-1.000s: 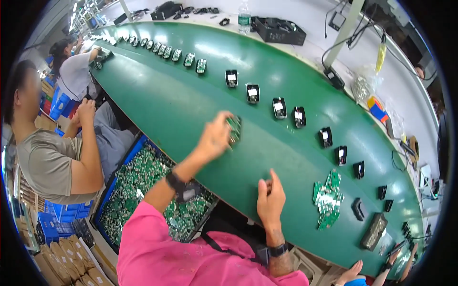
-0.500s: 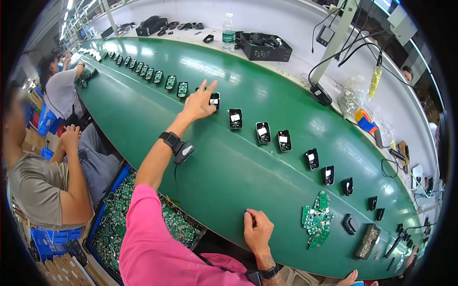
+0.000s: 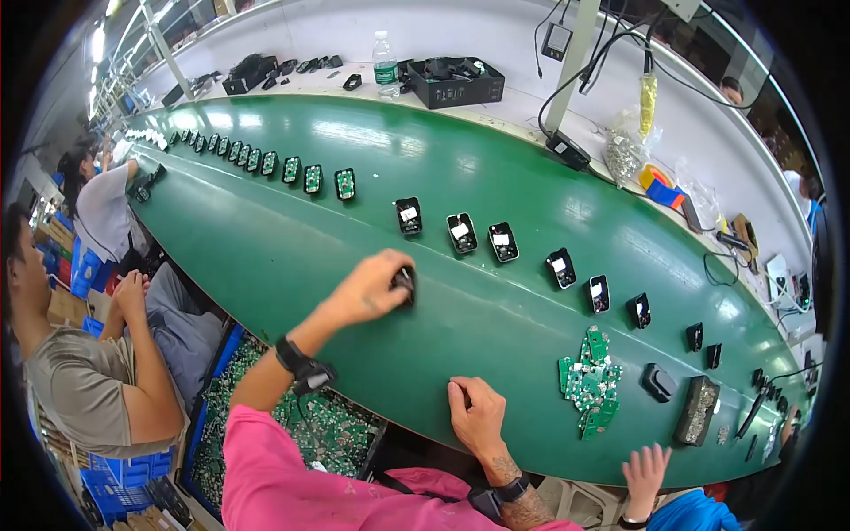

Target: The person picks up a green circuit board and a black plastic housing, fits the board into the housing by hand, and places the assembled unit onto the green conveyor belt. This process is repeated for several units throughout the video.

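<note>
My left hand (image 3: 376,288) is closed around a small black plastic housing (image 3: 403,285), held over the near part of the green work surface (image 3: 372,389). The fingers cover most of this housing, so its inside is hidden. Beyond it stands a row of open black housings, among them a housing with a white patch inside (image 3: 408,215). My right hand (image 3: 478,411) rests on the near edge, fingers curled in a loose fist with nothing seen in them. Loose green circuit boards (image 3: 590,385) are heaped to its right.
Housings with green boards (image 3: 345,184) line up to the far left. A black part (image 3: 657,382) and a box of small metal pieces (image 3: 698,411) sit at right. Boards fill a blue-edged bin (image 3: 266,442) below. A co-worker's hand (image 3: 646,473) is raised at the near right edge.
My left hand has drawn a black housing out of the row toward me. My right hand stays at the edge. The co-worker's hand at right has risen, and the view has shifted slightly.
</note>
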Tool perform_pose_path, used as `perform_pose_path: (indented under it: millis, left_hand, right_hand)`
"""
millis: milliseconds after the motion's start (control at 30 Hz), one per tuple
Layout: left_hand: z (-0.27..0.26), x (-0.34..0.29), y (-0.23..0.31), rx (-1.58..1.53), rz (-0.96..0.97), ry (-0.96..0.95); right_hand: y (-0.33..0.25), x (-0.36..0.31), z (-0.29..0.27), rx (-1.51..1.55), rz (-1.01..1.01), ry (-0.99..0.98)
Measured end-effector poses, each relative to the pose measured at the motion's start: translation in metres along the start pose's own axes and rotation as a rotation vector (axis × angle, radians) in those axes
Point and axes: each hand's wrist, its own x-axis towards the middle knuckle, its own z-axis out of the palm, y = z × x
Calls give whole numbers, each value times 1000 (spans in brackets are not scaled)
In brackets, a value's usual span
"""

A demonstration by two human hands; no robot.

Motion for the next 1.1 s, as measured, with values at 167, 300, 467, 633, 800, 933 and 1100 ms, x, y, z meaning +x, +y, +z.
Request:
perform_pose_path:
  millis: [167, 300, 467, 633, 800, 933, 1100]
  left_hand:
    - [-9, 9, 2, 62, 25, 168]
    - [-22, 74, 9, 489, -330, 71]
    - [-15, 82, -63, 193, -57, 70]
    - [-12, 14, 25, -38, -91, -82]
    - [10, -50, 15, 71, -49, 27]
    - [32, -81, 46, 177, 3, 79]
    - [75, -69, 75, 181, 74, -20]
  right_hand:
    - [2, 0, -5, 25, -35, 11]
    - [-2, 45, -14, 47, 53, 36]
    - [4, 155, 15, -326, -11, -72]
    - [19, 214, 44, -516, 9, -25]
    - [21, 210, 45, -497, 10, -28]
    - [-5, 115, -3, -439, 87, -174]
    - [10, 28, -35, -458, 173, -147]
